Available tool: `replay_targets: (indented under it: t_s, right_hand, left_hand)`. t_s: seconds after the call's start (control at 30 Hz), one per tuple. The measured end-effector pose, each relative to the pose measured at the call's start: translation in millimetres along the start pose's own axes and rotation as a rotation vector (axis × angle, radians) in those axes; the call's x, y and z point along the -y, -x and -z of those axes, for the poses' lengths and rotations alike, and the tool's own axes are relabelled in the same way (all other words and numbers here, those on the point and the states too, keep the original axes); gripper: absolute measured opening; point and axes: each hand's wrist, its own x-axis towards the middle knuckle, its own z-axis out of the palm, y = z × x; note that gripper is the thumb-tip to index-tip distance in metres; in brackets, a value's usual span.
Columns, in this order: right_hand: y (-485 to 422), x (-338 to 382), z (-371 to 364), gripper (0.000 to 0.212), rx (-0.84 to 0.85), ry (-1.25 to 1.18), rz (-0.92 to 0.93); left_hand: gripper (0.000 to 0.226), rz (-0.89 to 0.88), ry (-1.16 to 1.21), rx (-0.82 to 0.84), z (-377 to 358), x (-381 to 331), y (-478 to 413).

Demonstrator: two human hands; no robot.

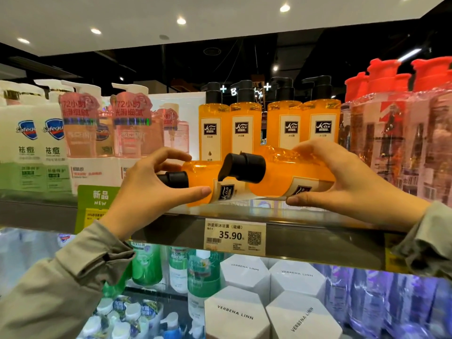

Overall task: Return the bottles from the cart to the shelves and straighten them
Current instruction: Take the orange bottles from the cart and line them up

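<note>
Head — left hand (pixel 151 189) grips left bottle (pixel 203 176); right hand (pixel 342 177), right bottle (pixel 286 173)

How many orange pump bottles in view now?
6 orange pump bottles. Four stand upright on the shelf; one lies sideways in the left hand, one in the right hand. Others may hide behind.

I am in a shop, at the body-wash aisle. The shelf (pixel 171 231) before me carries rows of identical orange bottles (pixel 244 123) facing outward. A price tag (pixel 234 237) reading 35.90, with barcode, sits on its front edge, a green "NEW" sign (pixel 97 199) hangs toward its left end, and ceiling spotlights (pixel 181 20) shine overhead.
</note>
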Motion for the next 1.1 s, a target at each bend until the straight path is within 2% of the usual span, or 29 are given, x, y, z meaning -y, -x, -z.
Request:
replay_targets:
  t_s: [0.1,0.23,0.37,0.53,0.63,0.77,0.93,1.03,1.1]
  right_hand:
    - [0,-1,0,0.077,0.002,-0.019,-0.012]
    - [2,1,0,0.082,-0.046,-0.069,-0.036]
    - [3,4,3,0.073,-0.131,-0.139,-0.060]
    - [2,7,6,0.070,-0.204,-0.250,-0.101]
    - [1,6,9,0.075,-0.219,-0.282,-0.127]
    - [-4,7,16,0.072,-0.245,-0.454,-0.167]
    - [-13,8,19,0.089,-0.304,-0.745,-0.267]
    - [-16,4,16,0.095,-0.303,-0.825,-0.377]
    - [-17,0,13,0.087,-0.294,-0.848,-0.449]
  left_hand:
    - [0.062,-0.048,0.058,-0.064,-4,-2,2]
    - [0.065,-0.072,0.134,-0.177,-8,-7,0]
    - [0.092,-0.136,0.148,-0.303,-8,-19,-12]
    - [0.113,-0.133,0.198,-0.325,-10,-25,-24]
    - [0.117,-0.132,0.294,-0.389,-12,-27,-33]
    - [0.123,-0.123,0.361,-0.445,-17,-37,-43]
    - [0.123,-0.124,0.385,-0.449,-26,-56,-55]
    - [0.117,-0.130,0.404,-0.462,-31,-64,-70]
    - [0.108,-0.128,0.445,-0.433,-37,-68,-80]
